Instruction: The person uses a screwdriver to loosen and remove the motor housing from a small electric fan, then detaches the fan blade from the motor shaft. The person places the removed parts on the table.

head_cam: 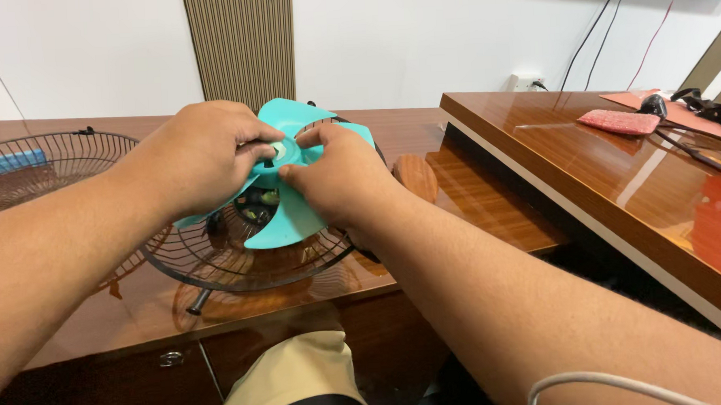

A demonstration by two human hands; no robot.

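A turquoise fan blade (pixel 290 218) sits over the hub of a black wire fan guard (pixel 242 268), which lies tilted on a glossy wooden desk (pixel 491 213). My left hand (pixel 192 157) grips the blade from the left, with its fingers at the pale centre cap (pixel 280 152). My right hand (pixel 339 179) holds the blade from the right, thumb and fingers pinching near the same centre. The fan's motor behind the guard is mostly hidden by my hands.
A second wire guard (pixel 26 164) lies at the far left of the desk. A higher wooden counter (pixel 586 168) at the right holds a red cloth pad (pixel 620 121), dark cables and a phone. My knee (pixel 291 376) shows below the desk edge.
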